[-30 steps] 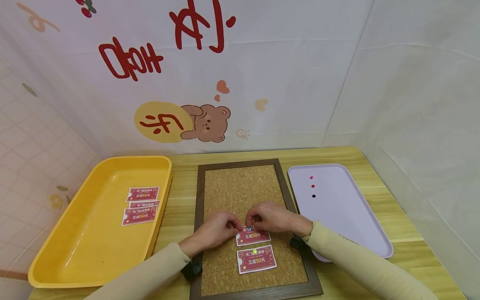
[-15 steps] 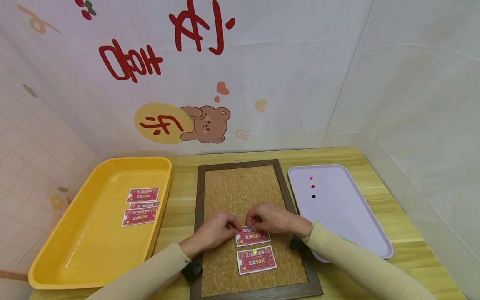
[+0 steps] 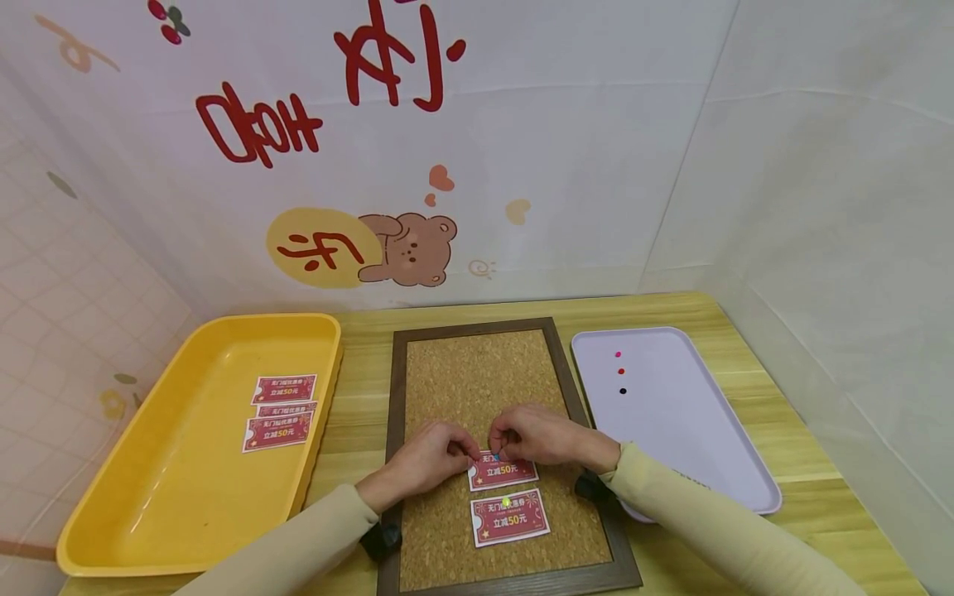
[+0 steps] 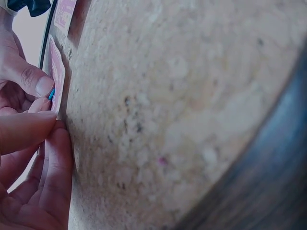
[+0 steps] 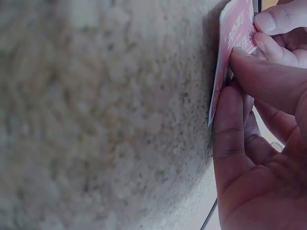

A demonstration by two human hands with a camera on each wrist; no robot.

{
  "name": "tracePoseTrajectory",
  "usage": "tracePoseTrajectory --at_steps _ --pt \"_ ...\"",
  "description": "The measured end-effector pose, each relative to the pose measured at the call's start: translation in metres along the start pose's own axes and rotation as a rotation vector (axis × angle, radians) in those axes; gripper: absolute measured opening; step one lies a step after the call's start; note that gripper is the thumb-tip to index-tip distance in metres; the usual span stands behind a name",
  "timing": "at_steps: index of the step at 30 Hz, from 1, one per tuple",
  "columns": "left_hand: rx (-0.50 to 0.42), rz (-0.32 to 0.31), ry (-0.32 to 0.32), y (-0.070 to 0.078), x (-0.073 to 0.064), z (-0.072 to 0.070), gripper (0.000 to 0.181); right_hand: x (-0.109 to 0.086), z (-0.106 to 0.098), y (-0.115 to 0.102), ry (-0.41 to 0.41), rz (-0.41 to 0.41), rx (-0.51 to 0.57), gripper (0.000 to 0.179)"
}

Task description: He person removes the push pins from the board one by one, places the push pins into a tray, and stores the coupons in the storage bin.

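On the framed corkboard (image 3: pixel 477 372) lie two red coupons, one above the other. The upper coupon (image 3: pixel 503 476) is between both hands, and its edge stands slightly off the cork in the wrist views. My left hand (image 3: pixel 428 458) pinches its top left corner between thumb and fingertips. Thumb and forefinger of my right hand (image 3: pixel 542 433) pinch a small blue pushpin (image 4: pixel 51 94) at the coupon's top edge; its point is hidden. Below, the lower coupon (image 3: pixel 510 526) lies flat with a yellow-green pushpin (image 3: pixel 507 502) at its top middle.
To the left, a yellow tray (image 3: pixel 201 447) holds several more coupons (image 3: pixel 279 431), some overlapping. A pale purple tray (image 3: pixel 693 430) at the right carries a pink pushpin (image 3: pixel 618 354), a red pushpin (image 3: pixel 622 372) and a black pushpin (image 3: pixel 623 391). A printed curtain (image 3: pixel 581 165) hangs behind the table.
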State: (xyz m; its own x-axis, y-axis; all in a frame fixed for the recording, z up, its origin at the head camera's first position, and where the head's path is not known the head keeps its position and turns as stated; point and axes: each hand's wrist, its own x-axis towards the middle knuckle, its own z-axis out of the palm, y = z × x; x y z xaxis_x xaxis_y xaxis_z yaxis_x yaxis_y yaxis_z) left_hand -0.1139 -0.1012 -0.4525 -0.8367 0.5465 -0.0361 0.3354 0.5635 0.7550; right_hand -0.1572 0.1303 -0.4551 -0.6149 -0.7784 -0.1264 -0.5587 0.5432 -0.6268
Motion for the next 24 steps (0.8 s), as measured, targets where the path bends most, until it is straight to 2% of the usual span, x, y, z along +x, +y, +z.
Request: tracePoseTrajectory --at_steps 10,18,24 --pt "0.007 -0.012 -0.01 0.0006 0.0007 0.0 0.016 -0.0011 -0.0012 0.0004 -0.008 -0.023 0.014 0.01" --pt "0.011 0.002 -0.019 -0.0001 0.0015 0.0008 0.007 -0.0003 -0.0003 0.0004 -0.013 -0.017 0.024 0.013" --pt "0.018 -0.007 -0.01 -0.0006 0.0022 0.0016 0.012 0.0001 -0.0003 0.0005 -0.017 -0.011 0.02 0.012"
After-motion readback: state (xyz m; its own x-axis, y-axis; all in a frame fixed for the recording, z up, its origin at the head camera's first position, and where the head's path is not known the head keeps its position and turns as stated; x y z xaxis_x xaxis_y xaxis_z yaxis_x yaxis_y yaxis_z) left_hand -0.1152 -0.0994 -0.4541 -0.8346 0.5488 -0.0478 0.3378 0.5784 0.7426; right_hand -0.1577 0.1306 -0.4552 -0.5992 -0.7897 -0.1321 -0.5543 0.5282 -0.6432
